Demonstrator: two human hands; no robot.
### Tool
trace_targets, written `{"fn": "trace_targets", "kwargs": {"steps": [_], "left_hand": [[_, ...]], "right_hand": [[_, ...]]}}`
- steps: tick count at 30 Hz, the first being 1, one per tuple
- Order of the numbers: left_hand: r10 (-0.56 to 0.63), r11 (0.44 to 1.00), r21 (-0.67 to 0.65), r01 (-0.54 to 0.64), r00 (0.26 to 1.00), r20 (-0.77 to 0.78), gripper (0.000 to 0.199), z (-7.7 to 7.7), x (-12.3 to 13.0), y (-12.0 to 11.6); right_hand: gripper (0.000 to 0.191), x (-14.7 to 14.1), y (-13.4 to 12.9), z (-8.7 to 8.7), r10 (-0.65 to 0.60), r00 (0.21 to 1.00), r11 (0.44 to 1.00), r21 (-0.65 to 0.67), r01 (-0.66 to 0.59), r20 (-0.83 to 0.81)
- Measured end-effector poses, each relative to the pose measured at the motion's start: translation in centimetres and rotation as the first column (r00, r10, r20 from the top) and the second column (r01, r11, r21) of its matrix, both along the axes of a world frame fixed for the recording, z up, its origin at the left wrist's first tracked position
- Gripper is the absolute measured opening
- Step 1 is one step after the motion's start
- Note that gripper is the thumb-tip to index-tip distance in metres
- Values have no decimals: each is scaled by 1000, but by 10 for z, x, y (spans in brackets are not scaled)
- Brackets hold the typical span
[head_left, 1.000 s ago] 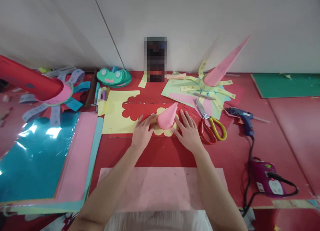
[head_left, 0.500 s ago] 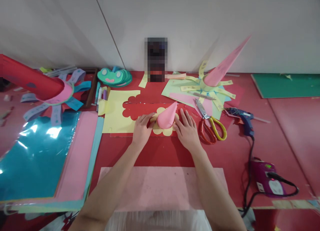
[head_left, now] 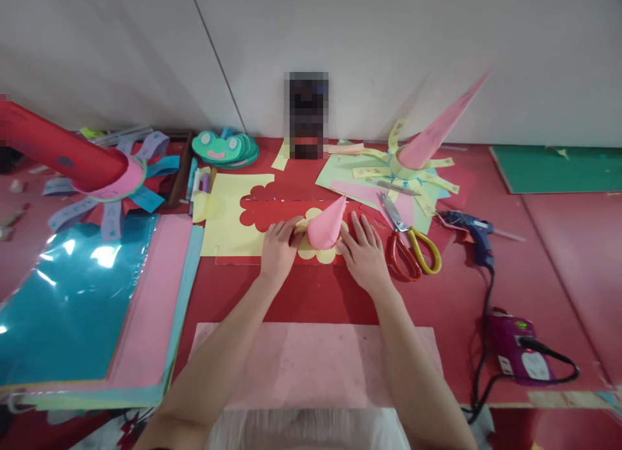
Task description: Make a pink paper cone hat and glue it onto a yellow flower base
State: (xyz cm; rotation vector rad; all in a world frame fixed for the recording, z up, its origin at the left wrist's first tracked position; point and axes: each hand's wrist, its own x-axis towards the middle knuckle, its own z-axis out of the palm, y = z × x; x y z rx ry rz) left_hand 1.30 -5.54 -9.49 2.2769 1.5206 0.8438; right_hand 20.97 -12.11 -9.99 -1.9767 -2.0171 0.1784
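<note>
A pink paper cone (head_left: 324, 227) sits on a pale yellow paper flower (head_left: 325, 254), its tip leaning to the upper right. My left hand (head_left: 278, 250) closes its thumb and fingers on the flower's left petal. On the opposite side, my right hand (head_left: 364, 254) lies with its fingers spread, thumb and fingertips touching the right petals. The cone hides the flower's centre. Under both hands is a red paper strip (head_left: 238, 260). Beside my right hand rest scissors (head_left: 401, 227) with one red and one yellow handle, blades apart.
A blue glue gun (head_left: 479, 236) lies at the right, its cord running to a purple power box (head_left: 518, 346). A tall pink cone (head_left: 442, 126) with yellow strips stands behind. Left are a red paper tube (head_left: 68, 152), frog cutouts (head_left: 223, 148) and a teal folder (head_left: 72, 301).
The view has shifted very slightly. Both hands keep their places around the flower and cone, and nothing has been picked up or let go.
</note>
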Motion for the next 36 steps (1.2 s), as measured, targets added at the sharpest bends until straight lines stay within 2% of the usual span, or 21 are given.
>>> {"fn": "trace_targets", "kwargs": {"steps": [5, 9, 15, 22, 27, 36], "left_hand": [[64, 997, 49, -61, 997, -48, 18, 4, 2, -4], [39, 998, 59, -31, 990, -137, 8, 6, 3, -5], [6, 999, 32, -1, 986, -166, 11, 7, 2, -7], [-13, 1000, -26, 5, 954, -301, 26, 14, 4, -19], [-64, 998, -28, 58, 917, -394, 37, 17, 5, -23], [-63, 998, -43, 49, 907, -416, 40, 16, 5, -22]], "right_hand": [[46, 0, 0, 1, -9, 1000, 1000, -18, 9, -9], [47, 2, 1, 3, -25, 996, 1000, -15, 23, -80], [47, 3, 3, 3, -67, 986, 997, 16, 71, -155], [47, -2, 3, 4, -67, 996, 998, -23, 66, -53], [47, -2, 2, 5, -43, 999, 999, -33, 43, -15], [45, -2, 2, 3, -24, 1000, 1000, 13, 24, -14]]}}
